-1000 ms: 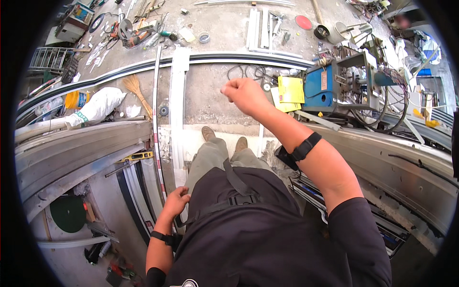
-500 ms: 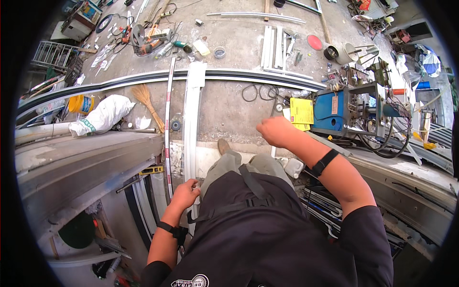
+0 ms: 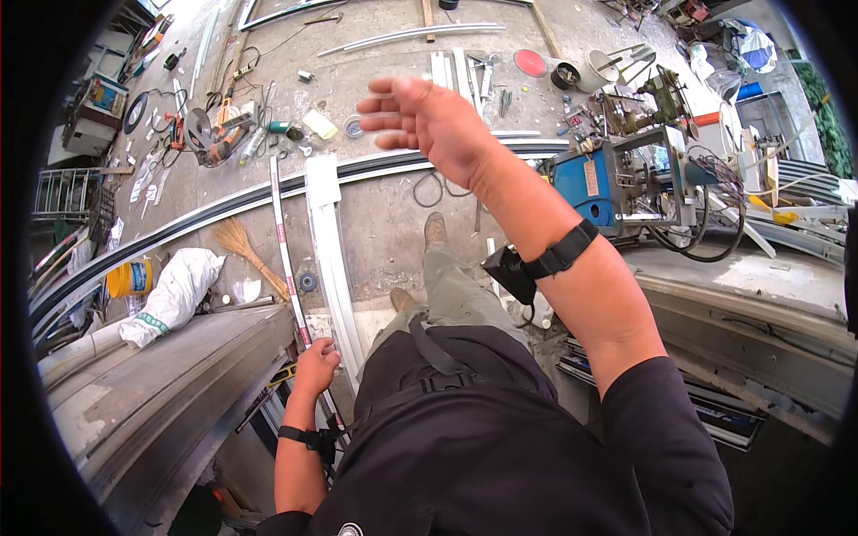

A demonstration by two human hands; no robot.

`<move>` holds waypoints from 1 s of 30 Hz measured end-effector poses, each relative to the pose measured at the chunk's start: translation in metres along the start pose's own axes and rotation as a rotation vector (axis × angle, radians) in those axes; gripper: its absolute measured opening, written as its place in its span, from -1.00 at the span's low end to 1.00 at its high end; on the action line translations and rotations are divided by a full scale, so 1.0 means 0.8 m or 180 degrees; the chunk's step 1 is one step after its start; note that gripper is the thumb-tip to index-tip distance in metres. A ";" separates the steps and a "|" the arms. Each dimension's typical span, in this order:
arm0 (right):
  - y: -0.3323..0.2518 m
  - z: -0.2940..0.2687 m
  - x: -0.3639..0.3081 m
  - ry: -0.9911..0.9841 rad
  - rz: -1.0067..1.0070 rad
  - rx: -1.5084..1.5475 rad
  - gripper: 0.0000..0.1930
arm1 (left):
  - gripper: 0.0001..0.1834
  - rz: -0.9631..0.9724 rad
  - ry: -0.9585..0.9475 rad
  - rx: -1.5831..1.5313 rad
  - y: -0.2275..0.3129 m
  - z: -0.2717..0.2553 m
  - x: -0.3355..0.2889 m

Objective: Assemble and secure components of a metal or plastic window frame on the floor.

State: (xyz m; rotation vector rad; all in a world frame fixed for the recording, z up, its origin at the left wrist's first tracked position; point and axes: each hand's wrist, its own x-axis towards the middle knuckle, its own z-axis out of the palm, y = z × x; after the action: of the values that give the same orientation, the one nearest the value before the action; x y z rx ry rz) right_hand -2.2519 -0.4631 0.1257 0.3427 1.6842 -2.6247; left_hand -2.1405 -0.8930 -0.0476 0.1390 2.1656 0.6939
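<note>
My right hand [image 3: 424, 125] is raised over the floor ahead of me, palm partly in sight. Its fingers are spread and slightly blurred, with nothing in them. Low on the left, my left hand [image 3: 317, 366] is closed, fingers curled, across the line of a red-and-white banded bar [image 3: 288, 259]. Whether it grips the bar is hidden. Beside that bar, a long white profile [image 3: 331, 259] runs away from me, its far end over a dark-and-silver rail [image 3: 241, 201].
On the right stands a blue machine [image 3: 576, 188] with hoses. A broom [image 3: 246, 253], white sack [image 3: 179, 295] and yellow bucket [image 3: 130, 279] are on the left. Farther off lie a cut-off saw [image 3: 210, 134], a red disc [image 3: 530, 62] and loose profiles. Stone ledges flank me.
My right hand has swung forward and left, from closed to spread. The view has shifted right, and one foot is farther forward. My left hand stays low, now over the bar's line.
</note>
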 end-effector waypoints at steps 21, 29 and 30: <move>0.114 -0.316 0.226 0.0707 0.1190 -0.2451 -0.57 | -0.54 -0.0249 -0.0011 0.0003 0.096 -0.037 0.271; 0.245 -0.439 0.112 -0.0651 0.2961 -0.4795 -0.61 | -0.51 -0.0539 -0.0033 -0.0394 0.035 -0.104 0.407; 0.227 -0.421 0.110 -0.0482 0.2855 -0.4500 -0.58 | -0.52 -0.0608 -0.0164 -0.0201 0.025 -0.112 0.421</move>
State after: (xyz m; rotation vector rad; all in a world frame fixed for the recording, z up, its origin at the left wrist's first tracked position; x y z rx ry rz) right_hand -2.2551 -0.2273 -0.1886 0.5684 2.0845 -0.5671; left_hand -2.4274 -0.8049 -0.2256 -0.0817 2.0728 0.6409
